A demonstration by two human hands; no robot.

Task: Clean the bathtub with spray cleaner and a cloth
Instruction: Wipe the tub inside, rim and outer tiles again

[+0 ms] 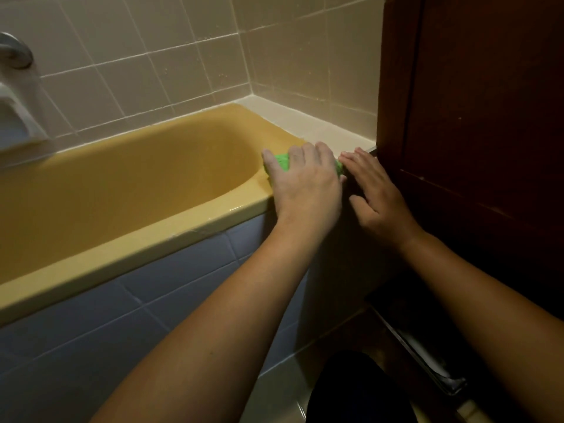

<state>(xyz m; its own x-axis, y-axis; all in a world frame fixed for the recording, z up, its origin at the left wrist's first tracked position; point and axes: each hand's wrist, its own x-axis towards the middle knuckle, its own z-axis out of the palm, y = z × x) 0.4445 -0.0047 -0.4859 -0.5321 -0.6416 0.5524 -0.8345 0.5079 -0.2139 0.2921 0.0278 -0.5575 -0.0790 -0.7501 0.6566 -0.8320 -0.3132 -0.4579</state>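
Our forearms (pixel 232 312) reach over the blue-tiled tub front (pixel 146 297). Our left hand (pixel 305 181) presses the green cloth (pixel 282 161), fingers fairly flat, onto the yellow bathtub (pixel 122 248) rim's end corner. Our right hand (pixel 378 193) rests beside it, fingers spread, holding nothing, by the dark wooden panel (pixel 473 117). Beige wall tiles (pixel 183 65) rise behind.

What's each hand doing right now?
Left hand: open, pressing crumpled green cloth onto yellow bathtub rim.
Right hand: open, holding nothing.
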